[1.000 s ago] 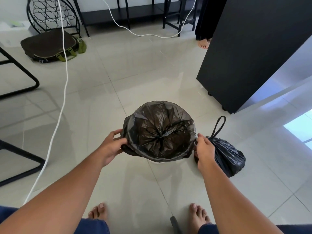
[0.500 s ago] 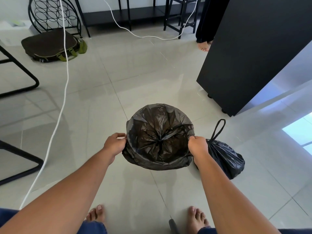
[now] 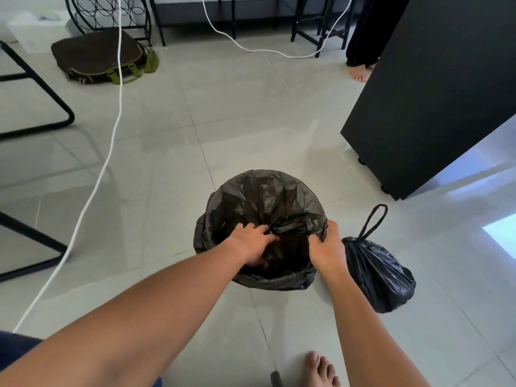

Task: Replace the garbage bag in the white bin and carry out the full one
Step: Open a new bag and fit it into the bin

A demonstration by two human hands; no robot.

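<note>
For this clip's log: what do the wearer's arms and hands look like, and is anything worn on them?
Both forearms are bare to the frame edge, with no sleeves. The left hand and right hand are ungloved; no watch, ring or bracelet shows. Dark blue clothing shows only at the bottom edge.

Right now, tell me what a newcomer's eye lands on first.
Low in the middle, the black liner draped over the bin, with the left hand pressed inside and the right hand pinching its rim. Just right of it on the floor sits the tied full bag.
</note>
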